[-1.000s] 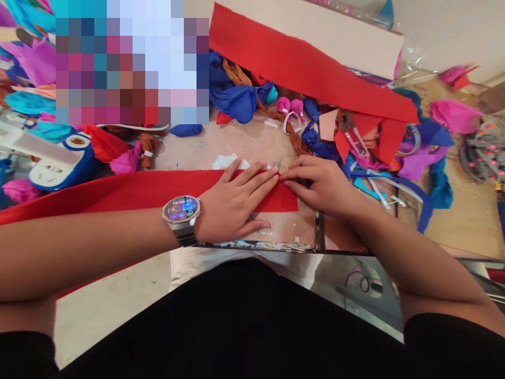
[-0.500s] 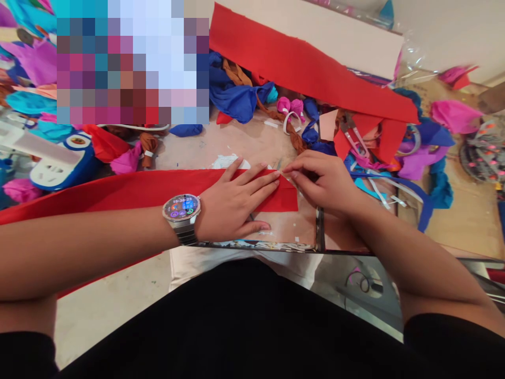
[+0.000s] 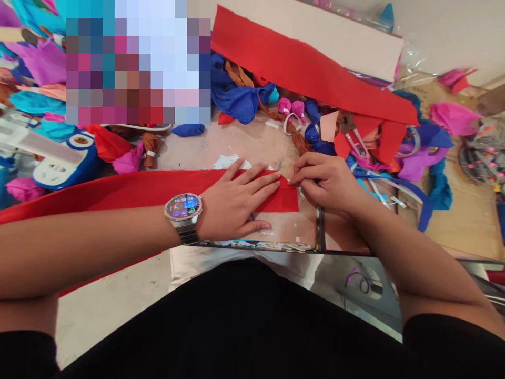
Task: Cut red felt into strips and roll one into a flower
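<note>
A long red cloth strip (image 3: pixel 130 192) lies along the front of the table, running off to the left. My left hand (image 3: pixel 240 202) rests flat on it near its right end, fingers spread and thumb on the tabletop. That wrist wears a watch (image 3: pixel 183 207). At the strip's slanted upper right corner, my right hand (image 3: pixel 321 181) is closed in a pinch, its fingertips on the cloth edge. A small whitish bit shows beside those fingertips; what it is I cannot make out.
Behind lie another red cloth strip (image 3: pixel 315 71), a white board (image 3: pixel 335 37), blue cloth (image 3: pixel 240 102) and small snips (image 3: pixel 355 139). A power strip (image 3: pixel 65 163) stands at left. A blurred patch covers the upper left. The table's front edge (image 3: pixel 256 246) is close to my body.
My right fingertips have slid a little toward me and to the right along the strip's slanted corner. My left hand stays flat in place.
</note>
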Available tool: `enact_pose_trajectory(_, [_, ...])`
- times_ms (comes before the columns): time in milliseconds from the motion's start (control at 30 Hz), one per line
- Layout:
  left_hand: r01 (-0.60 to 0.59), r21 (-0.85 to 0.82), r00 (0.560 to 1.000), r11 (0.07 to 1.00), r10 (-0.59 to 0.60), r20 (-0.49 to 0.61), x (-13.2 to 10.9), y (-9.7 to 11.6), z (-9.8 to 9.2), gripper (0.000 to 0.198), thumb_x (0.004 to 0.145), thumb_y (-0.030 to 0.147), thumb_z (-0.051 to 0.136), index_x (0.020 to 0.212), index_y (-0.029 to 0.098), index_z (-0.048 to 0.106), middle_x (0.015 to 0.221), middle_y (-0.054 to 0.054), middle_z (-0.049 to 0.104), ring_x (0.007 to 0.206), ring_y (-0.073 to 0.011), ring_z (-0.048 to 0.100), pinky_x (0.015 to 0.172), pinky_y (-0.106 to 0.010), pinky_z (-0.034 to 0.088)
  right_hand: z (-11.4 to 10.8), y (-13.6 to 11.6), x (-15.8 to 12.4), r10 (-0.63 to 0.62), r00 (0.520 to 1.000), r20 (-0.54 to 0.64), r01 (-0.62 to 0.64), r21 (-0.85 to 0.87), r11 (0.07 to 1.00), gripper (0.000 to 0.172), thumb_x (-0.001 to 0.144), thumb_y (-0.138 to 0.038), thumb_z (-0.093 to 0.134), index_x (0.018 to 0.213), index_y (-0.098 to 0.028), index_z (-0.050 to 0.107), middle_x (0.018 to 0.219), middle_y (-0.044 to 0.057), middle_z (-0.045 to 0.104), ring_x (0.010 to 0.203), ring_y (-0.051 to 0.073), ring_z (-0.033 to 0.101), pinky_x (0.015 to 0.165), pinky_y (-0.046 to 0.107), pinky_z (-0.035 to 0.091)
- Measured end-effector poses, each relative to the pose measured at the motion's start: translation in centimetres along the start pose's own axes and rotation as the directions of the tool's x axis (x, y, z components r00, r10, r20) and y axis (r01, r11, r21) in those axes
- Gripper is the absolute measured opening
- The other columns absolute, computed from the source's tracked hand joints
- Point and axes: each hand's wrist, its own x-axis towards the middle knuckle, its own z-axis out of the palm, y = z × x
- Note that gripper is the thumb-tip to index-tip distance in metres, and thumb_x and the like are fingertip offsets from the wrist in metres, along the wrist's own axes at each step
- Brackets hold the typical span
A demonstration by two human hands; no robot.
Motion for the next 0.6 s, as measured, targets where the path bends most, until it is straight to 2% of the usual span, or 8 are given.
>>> enact_pose_trajectory(433, [-0.014, 0.022, 1.0, 1.0, 0.015, -0.025, 0.26, -0.35, -0.03, 0.068, 0.106, 0.061, 0.055, 0.162, 0.022, 0.055, 0.176, -0.014, 0.042, 0.165, -0.0426, 0.033, 0.136, -0.07, 0.015, -0.77, -0.49, 0.04, -0.021, 0.995, 0.093, 0.026, -0.053, 0.998, 0.028, 0.085, -0.005, 0.053, 0.068, -0.019, 0.071, 0.092, 0.006, 0.075, 0.077, 0.017, 0.07, 0.073, 0.031, 0.053])
enact_pose_trajectory(500, [-0.013, 0.016, 0.999, 1.0, 0.014, -0.033, 0.26, -0.36, 0.01, 0.067, 0.105, 0.06, 0.056, 0.161, 0.023, 0.056, 0.175, -0.014, 0.043, 0.164, -0.0428, 0.034, 0.136, -0.071, 0.015, -0.68, -0.52, 0.07, -0.012, 0.998, 0.068, 0.015, -0.033, 0.999, 0.028, 0.085, -0.005, 0.054, 0.071, -0.02, 0.073, 0.091, 0.005, 0.075, 0.078, 0.017, 0.07, 0.074, 0.031, 0.054])
enact_pose_trajectory(600, [-0.017, 0.014, 0.999, 1.0, 0.018, -0.039, 0.32, -0.48, 0.08, 0.067, 0.105, 0.06, 0.056, 0.161, 0.022, 0.057, 0.174, -0.015, 0.045, 0.164, -0.0429, 0.035, 0.136, -0.071, 0.016, -0.34, -0.41, 0.03, -0.001, 1.0, 0.018, 0.001, 0.0, 1.0, 0.031, 0.086, -0.005, 0.054, 0.09, -0.021, 0.081, 0.097, 0.005, 0.076, 0.084, 0.018, 0.073, 0.079, 0.031, 0.057])
